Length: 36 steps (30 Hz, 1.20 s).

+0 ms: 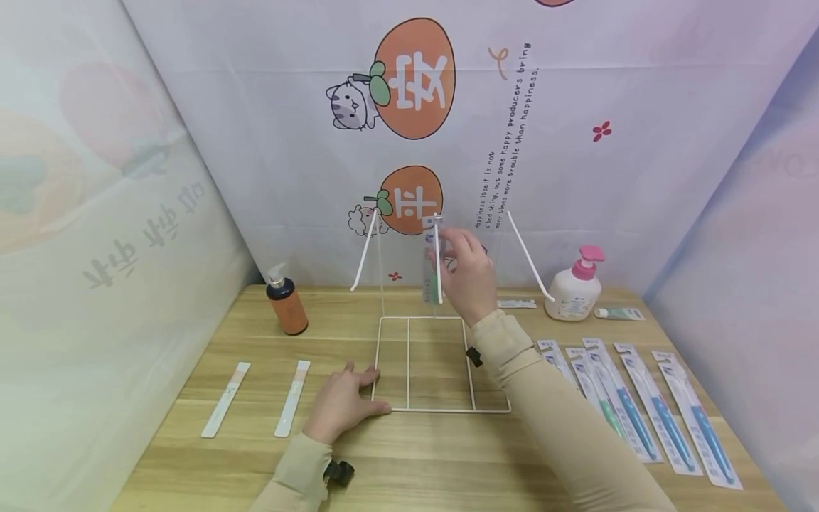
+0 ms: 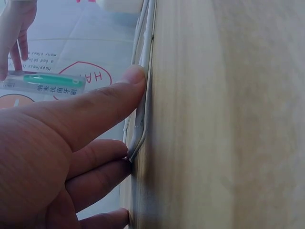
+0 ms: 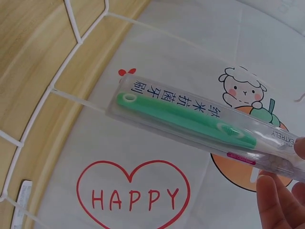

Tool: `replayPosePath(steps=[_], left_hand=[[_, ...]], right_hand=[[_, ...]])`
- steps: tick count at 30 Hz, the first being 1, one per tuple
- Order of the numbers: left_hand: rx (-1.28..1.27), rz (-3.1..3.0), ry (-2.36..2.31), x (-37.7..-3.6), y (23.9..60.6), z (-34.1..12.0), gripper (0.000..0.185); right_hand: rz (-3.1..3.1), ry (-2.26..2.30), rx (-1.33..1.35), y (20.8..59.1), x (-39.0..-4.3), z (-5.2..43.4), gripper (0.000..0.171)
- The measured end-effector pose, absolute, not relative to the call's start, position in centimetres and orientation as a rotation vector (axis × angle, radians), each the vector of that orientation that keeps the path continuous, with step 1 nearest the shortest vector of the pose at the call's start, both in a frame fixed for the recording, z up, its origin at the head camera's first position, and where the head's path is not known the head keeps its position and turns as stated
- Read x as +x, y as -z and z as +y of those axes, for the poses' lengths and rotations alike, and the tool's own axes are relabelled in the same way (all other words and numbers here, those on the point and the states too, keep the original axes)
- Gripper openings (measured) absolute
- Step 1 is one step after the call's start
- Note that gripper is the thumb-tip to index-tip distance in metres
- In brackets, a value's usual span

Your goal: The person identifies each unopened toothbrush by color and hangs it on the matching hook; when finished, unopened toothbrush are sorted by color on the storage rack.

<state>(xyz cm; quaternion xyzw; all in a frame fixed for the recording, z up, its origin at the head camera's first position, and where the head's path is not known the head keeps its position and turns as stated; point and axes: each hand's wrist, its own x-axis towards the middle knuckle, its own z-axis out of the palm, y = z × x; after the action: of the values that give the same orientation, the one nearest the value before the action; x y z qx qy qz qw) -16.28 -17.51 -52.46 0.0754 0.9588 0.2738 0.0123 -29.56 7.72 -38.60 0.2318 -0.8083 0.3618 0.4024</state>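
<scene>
The right hand (image 1: pixel 470 274) pinches a packed toothbrush (image 3: pixel 190 121) with a green handle, thumb and fingers (image 3: pixel 270 195) closed on the pack toward its brush-head end. The toothbrush stands upright beside the middle hook (image 1: pixel 438 263) of a white wire rack (image 1: pixel 408 363), at 12 o'clock from the rack's base. Whether the hook goes through the pack's top cannot be told.

The left hand (image 1: pixel 345 402) rests at the base's 8 o'clock corner, on the table (image 1: pixel 397 469). Its fingers are spread and nearly straight, thumb along the front wire, others touching the corner, steadying it rather than clasping.

The toothbrush should be very light. Its clear plastic looks smooth and a little slippery, thin enough to dent under a hard squeeze, while the handle inside should keep the length stiff. A gentle pinch by the edges near the top seems best, leaving the end by the hook free. The rack's thin wire looks light too and could tip or slide, so pressing its base makes sense.

Around the base, more toothbrush packs (image 1: pixel 659 409) lie between 3 and 4 o'clock, a pink-topped pump bottle (image 1: pixel 571 295) stands at 2, an orange bottle (image 1: pixel 290 313) near 10, and two slim packets (image 1: pixel 226 400) lie near 9.
</scene>
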Motion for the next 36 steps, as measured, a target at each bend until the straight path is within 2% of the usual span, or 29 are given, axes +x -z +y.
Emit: replayPosePath(steps=[8,16,21,29,36], left_hand=[[0.248,2.995,-0.863,-16.3,52.4,-17.6,0.077],[0.245,2.985,-0.903,-16.3,52.3,-17.7,0.075],[0.237,2.968,-0.913,-16.2,52.5,-17.6,0.075],[0.260,2.952,-0.928,-16.0,52.3,-17.2,0.075],[0.254,2.954,-0.921,-16.0,52.3,-17.3,0.075]], right_hand=[[-2.049,-0.939,0.600,38.5,-29.3,8.1,0.038],[-2.125,-1.066,0.619,38.7,-28.0,10.9,0.057],[-2.258,-1.142,0.568,39.6,-25.9,15.4,0.064],[-2.649,-1.177,0.426,43.2,-23.6,24.7,0.062],[-2.932,-1.007,0.531,46.8,-22.7,31.6,0.068]])
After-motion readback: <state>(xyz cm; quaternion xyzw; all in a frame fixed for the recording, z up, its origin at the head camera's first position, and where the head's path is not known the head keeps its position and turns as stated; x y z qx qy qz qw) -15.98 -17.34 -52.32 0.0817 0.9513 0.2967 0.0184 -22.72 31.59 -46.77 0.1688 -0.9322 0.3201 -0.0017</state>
